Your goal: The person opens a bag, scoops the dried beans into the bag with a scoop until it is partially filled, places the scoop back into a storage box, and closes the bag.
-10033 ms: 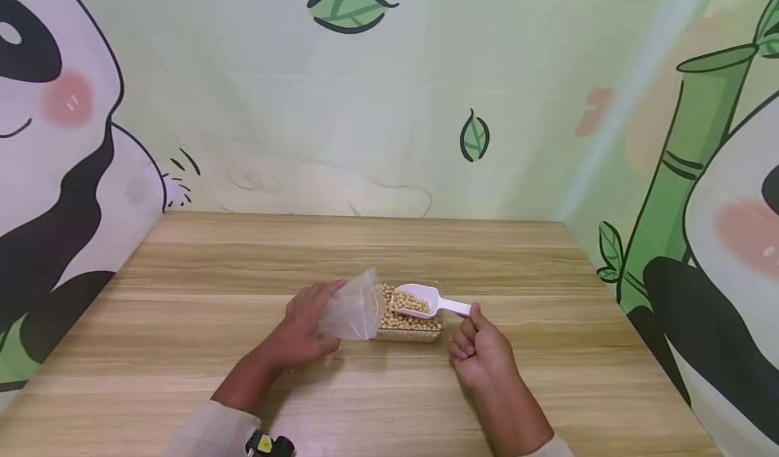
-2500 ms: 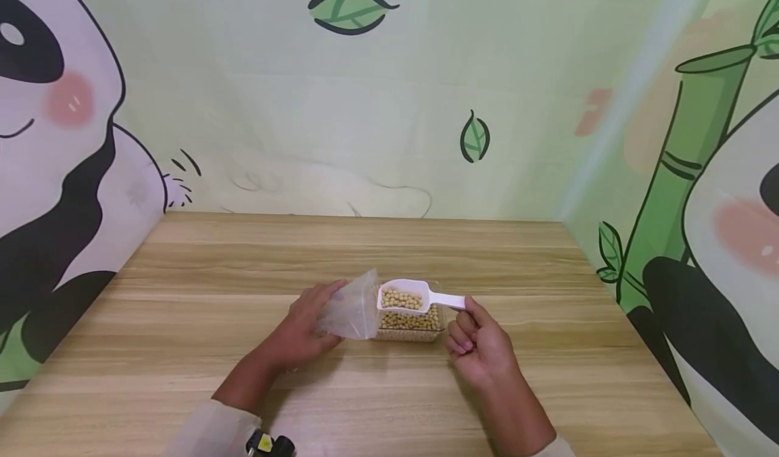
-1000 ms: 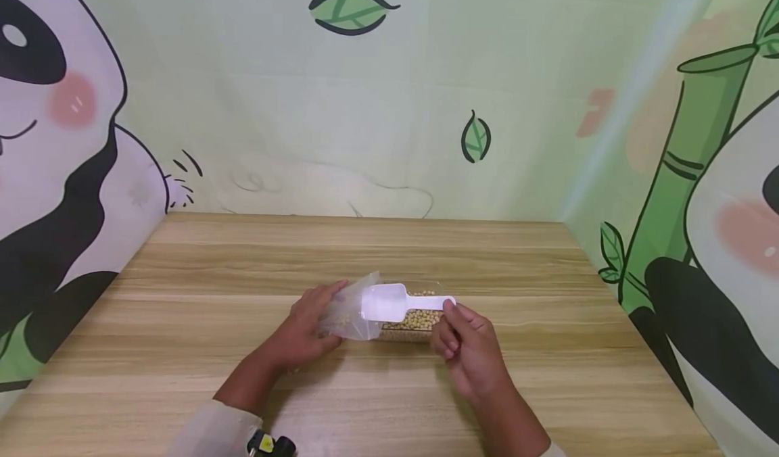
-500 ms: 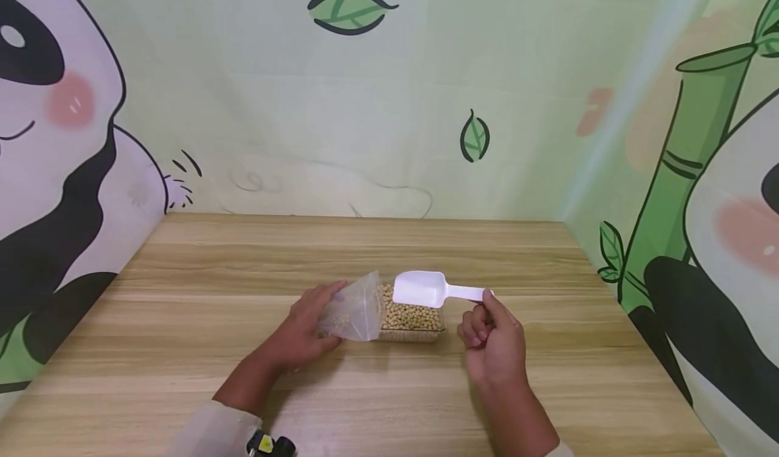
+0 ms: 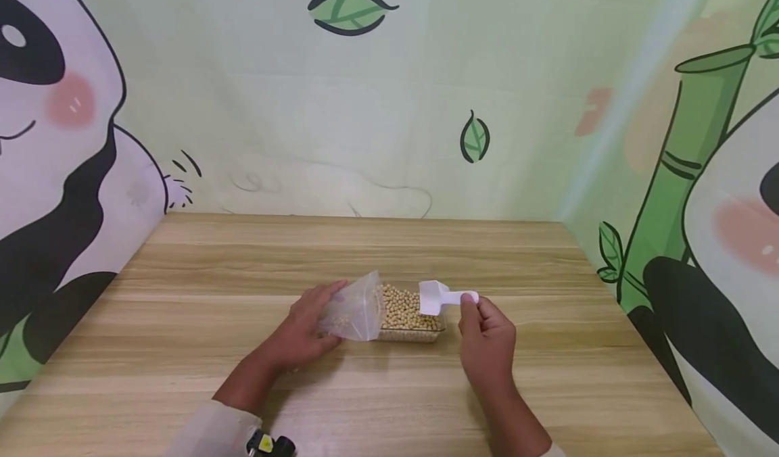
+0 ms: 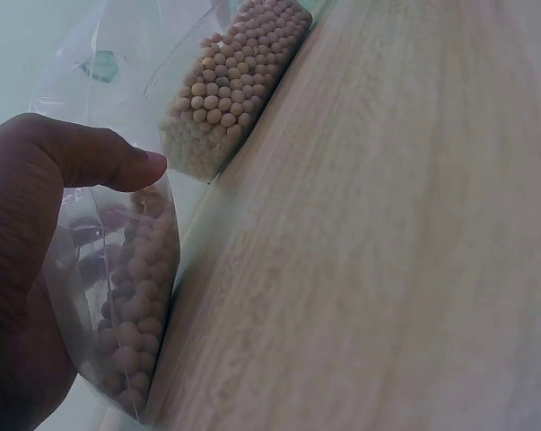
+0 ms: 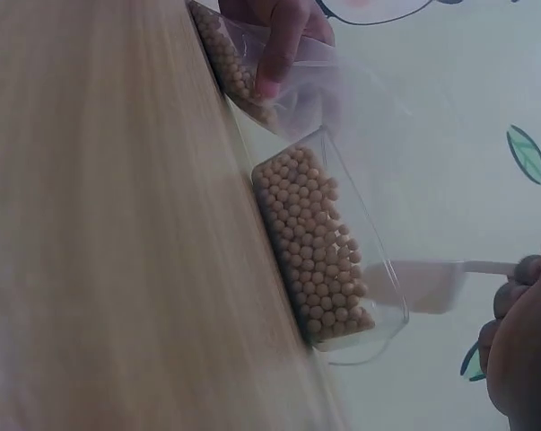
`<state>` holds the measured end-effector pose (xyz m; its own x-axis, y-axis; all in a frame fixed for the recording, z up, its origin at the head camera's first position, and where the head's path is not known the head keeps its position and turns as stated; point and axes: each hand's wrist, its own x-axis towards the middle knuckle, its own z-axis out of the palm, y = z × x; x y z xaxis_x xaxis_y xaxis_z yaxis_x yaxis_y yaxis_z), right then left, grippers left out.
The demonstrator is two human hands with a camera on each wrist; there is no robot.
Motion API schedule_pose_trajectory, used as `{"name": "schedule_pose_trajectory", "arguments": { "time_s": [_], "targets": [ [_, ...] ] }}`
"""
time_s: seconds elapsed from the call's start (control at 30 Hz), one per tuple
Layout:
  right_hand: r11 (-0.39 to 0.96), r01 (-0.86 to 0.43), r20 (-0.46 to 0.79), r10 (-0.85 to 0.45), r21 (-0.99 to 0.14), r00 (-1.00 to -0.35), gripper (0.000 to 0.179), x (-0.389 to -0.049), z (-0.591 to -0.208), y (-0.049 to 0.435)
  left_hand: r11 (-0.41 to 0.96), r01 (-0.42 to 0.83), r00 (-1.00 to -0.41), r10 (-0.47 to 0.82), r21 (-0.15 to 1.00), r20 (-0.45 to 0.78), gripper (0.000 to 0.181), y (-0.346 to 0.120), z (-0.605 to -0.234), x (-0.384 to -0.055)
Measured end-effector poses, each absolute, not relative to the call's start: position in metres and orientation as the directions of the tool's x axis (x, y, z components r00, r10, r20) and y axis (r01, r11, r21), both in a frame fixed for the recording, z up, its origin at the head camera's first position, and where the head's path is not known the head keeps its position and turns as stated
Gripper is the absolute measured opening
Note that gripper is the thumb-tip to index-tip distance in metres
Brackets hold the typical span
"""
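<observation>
My left hand [image 5: 301, 325] grips a clear plastic zip bag [image 5: 356, 311], its mouth turned toward a clear box [image 5: 410, 337] on its right. Soybeans fill the lower part of the bag [image 6: 131, 314] in the left wrist view, where the thumb [image 6: 100, 157] presses on its side. More soybeans [image 5: 402, 308] lie in the box. My right hand [image 5: 489, 342] pinches the handle of a white plastic scoop [image 5: 432, 298], held tilted over the box's right end. In the right wrist view the scoop [image 7: 423, 285] shows behind the box's upper rim, and no beans are seen on it.
Bag and box stand on a wood-grain table [image 5: 243, 261]. Behind the table rises a pale green backdrop [image 5: 255, 92] printed with pandas, leaves and bamboo. A small black device [image 5: 270, 443] sits at the left sleeve cuff.
Loaded with beans 2.5 s ago, the scoop was turned over at the bag's mouth 1.0 s ago. It then moved right, back over the box. More beans show in the bag; the left hand stayed put.
</observation>
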<state>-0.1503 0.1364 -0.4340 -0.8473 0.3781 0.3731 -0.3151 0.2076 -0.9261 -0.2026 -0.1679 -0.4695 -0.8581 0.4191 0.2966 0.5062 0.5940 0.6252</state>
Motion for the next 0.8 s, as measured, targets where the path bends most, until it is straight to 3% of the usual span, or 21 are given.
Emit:
{"name": "schedule_pose_trajectory", "arguments": {
  "time_s": [0.17,0.47,0.63,0.8],
  "targets": [
    [0.414,-0.437,0.564,0.259,-0.799,-0.784,0.022,-0.1480,-0.4388,0.1337,0.589,0.508,-0.857,0.422,0.629,0.296,0.086,-0.1672,-0.4682,-0.2021],
    [0.597,-0.492,0.676,0.119,-0.634,-0.727,0.011,-0.1504,-0.4432,0.1356,0.600,0.495,-0.864,0.418,0.629,0.281,0.087,-0.1675,-0.4684,-0.2016],
    [0.656,-0.498,0.690,0.048,-0.566,-0.722,0.011,-0.1511,-0.4437,0.1363,0.598,0.495,-0.863,0.418,0.630,0.282,0.086,-0.1673,-0.4678,-0.2014],
    [0.645,-0.466,0.647,0.057,-0.605,-0.760,0.014,-0.1507,-0.4428,0.1359,0.595,0.495,-0.863,0.419,0.633,0.282,0.086,-0.1673,-0.4681,-0.2018]
  ]
}}
